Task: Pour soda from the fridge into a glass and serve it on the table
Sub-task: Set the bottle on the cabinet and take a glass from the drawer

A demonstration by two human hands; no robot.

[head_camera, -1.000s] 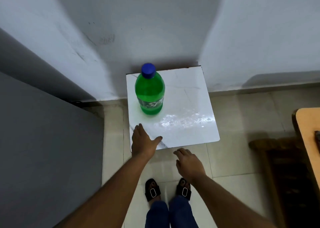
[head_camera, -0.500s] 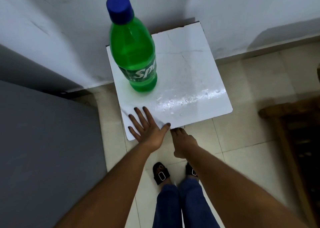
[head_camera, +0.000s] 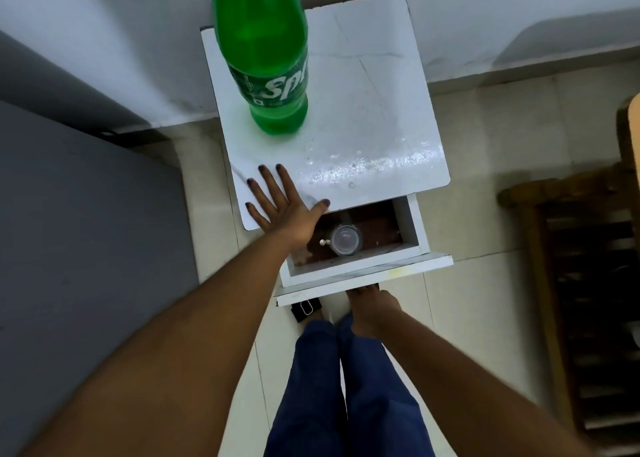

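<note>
Seen from above, a person stands at a small white table [head_camera: 391, 85] set against a wall. A green soda bottle [head_camera: 265, 54] stands upright on the table's back left part, likely parked there to free both hands. Its label shows the white letters "Spr", the rest curving out of sight; smaller print is too fine to read. The left hand [head_camera: 282, 207] lies flat on the table's front left corner, fingers straight and spread, probably steadying it. Below the top, a drawer [head_camera: 408, 228] is pulled out. The right hand [head_camera: 372, 309] reaches under the drawer front; its fingers are hidden, so their grip cannot be told. Inside the drawer a clear glass [head_camera: 344, 240] lies, seemingly on its side, with a small silver knob [head_camera: 323, 242] just beside it. Nothing is poured yet.
</note>
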